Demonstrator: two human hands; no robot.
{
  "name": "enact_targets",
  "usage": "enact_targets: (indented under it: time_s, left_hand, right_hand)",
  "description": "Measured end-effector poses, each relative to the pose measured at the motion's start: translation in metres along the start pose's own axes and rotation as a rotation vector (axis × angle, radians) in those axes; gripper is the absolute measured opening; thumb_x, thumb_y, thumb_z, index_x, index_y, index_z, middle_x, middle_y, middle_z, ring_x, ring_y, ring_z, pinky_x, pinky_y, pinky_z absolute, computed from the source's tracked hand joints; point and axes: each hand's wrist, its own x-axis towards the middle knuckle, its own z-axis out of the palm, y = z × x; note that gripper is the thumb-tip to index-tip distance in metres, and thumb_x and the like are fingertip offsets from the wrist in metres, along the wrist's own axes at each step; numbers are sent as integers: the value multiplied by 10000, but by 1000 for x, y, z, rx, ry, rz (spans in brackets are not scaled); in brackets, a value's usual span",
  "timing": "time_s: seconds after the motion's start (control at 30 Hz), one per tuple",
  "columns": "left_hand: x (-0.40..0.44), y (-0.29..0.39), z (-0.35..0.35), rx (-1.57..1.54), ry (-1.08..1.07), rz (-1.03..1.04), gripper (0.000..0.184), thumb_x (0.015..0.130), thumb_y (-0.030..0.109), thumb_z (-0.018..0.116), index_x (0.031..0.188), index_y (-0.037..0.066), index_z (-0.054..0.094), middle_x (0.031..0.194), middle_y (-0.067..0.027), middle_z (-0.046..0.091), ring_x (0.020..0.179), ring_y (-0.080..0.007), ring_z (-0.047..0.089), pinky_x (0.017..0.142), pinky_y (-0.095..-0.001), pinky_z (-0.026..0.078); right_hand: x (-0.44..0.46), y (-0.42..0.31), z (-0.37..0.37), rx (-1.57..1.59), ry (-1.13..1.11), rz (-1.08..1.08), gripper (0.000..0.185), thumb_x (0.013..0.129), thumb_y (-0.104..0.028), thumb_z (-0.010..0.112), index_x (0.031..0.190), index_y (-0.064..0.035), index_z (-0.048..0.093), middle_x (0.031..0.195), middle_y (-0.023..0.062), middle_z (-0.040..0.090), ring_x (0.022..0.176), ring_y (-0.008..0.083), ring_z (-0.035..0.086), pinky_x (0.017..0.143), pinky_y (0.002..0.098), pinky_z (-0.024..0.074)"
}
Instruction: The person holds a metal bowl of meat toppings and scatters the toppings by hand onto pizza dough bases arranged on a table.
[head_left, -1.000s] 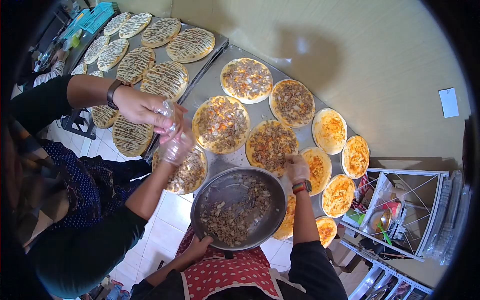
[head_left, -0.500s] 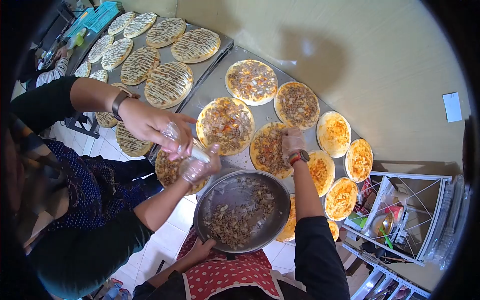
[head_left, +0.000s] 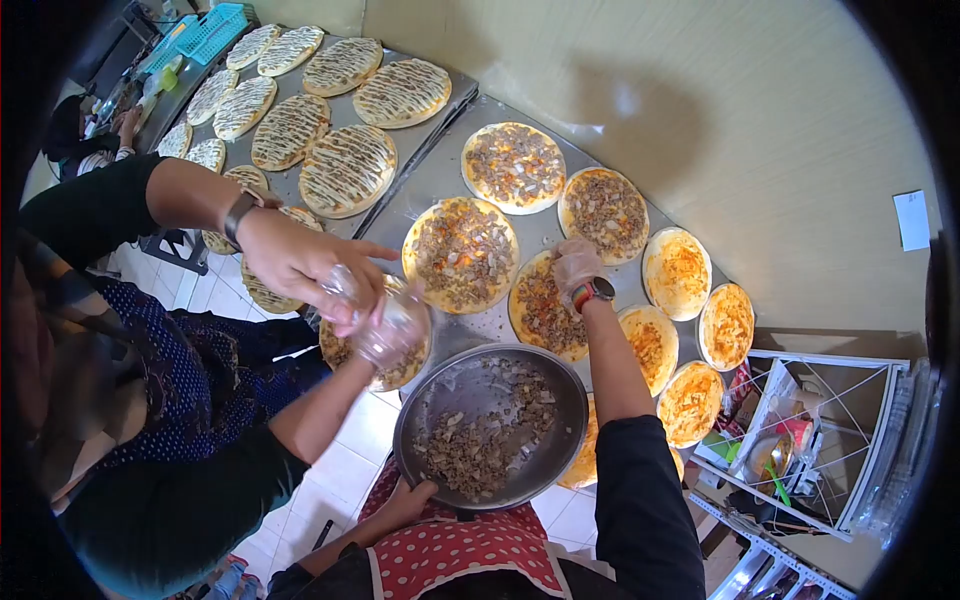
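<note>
My left hand [head_left: 408, 505] grips the near rim of a dark round pan [head_left: 425, 400], tilted in front of my apron. Chopped meat filling [head_left: 470, 445] lies inside it. My right hand [head_left: 577, 268], in a clear plastic glove, is over the upper edge of a meat-topped pizza [head_left: 545, 315]. Its fingers look bunched and point down; what they hold, if anything, is hidden. More meat-topped pizzas [head_left: 460, 255] surround it. At the left, a co-worker's gloved hand [head_left: 390, 335] is blurred over another pizza [head_left: 400, 370], beside that person's other hand [head_left: 305, 265].
Pizzas striped with sauce [head_left: 348, 170] cover the left metal table. Sauce-only pizzas [head_left: 677, 273] lie along the right edge. A white wire rack [head_left: 880, 400] with utensils stands at the right, by the wall [head_left: 780, 130]. Another person [head_left: 75, 135] is far left, near blue baskets [head_left: 215, 35].
My right hand has shifted slightly up on the pizza. The co-worker's gloved hand has moved and is blurred. The view has shifted a little; my left hand keeps its grip on the pan.
</note>
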Motion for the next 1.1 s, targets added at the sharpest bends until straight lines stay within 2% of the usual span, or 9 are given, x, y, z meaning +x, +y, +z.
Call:
enact_targets:
  time_s: [0.07,0.23,0.37,0.43,0.47,0.57,0.9,1.03,1.1]
  left_hand:
    - [2,-12,-5,-9,-17,-62,343,722,86,415,1041,-37,392,943,-106,503,824,-185,502,704,-302,421]
    - [4,-22,-10,-102,-29,-173,348,730,70,403,1059,-32,352,942,-113,492,824,-195,512,691,-308,438]
    - [7,-43,-18,-144,-17,-81,354,726,63,393,1065,-19,327,945,-136,472,825,-210,518,698,-320,450]
    - [6,-47,-23,-168,-31,-56,371,725,63,392,1078,-11,307,952,-145,463,827,-219,519,698,-328,456]
    - [3,-43,-24,-171,-13,-117,390,723,64,393,1091,-4,286,955,-148,456,830,-230,519,699,-336,461]
    - [0,-41,-24,-190,33,-172,415,719,69,397,1105,7,257,962,-153,444,835,-247,520,697,-347,468]
    - [-4,-37,-22,-26,-14,-149,384,721,92,422,1081,9,321,914,-103,482,749,-177,518,616,-289,447]
    - [-4,-39,-18,-110,-4,-139,367,721,89,424,1067,3,336,910,-102,486,764,-179,516,622,-289,448]
    - [3,-54,-20,-91,-13,-79,353,723,84,421,1056,-6,347,908,-100,490,772,-180,513,629,-288,446]
  right_hand:
    - [-3,-6,3,80,-36,52,194,677,-114,454,813,-102,591,884,80,553,906,228,487,784,294,383]
    - [-10,-17,7,-65,24,-428,225,647,-58,456,841,-95,565,847,96,548,868,235,495,760,302,405]
    - [-31,-31,-17,144,-54,-294,228,638,-70,468,850,-81,554,852,105,540,830,243,505,749,319,412]
    - [-43,-34,2,185,32,-420,232,633,-73,479,856,-74,544,833,100,540,818,245,512,726,319,419]
    - [-39,-31,36,451,-152,-133,209,670,-94,467,865,-72,540,821,97,536,793,251,522,693,321,432]
    - [-62,-45,-9,647,-99,-137,160,737,-139,434,830,-72,546,784,108,535,765,264,531,665,328,439]
    - [-101,-34,25,287,101,-431,112,693,-124,458,758,-76,536,801,89,514,729,252,533,590,366,436]
    - [-120,-20,38,297,19,-396,166,653,-109,500,804,-74,558,744,100,504,688,268,518,596,353,435]
    - [-124,-14,39,372,172,-283,165,647,-57,493,797,-83,557,752,98,509,698,275,518,608,346,433]
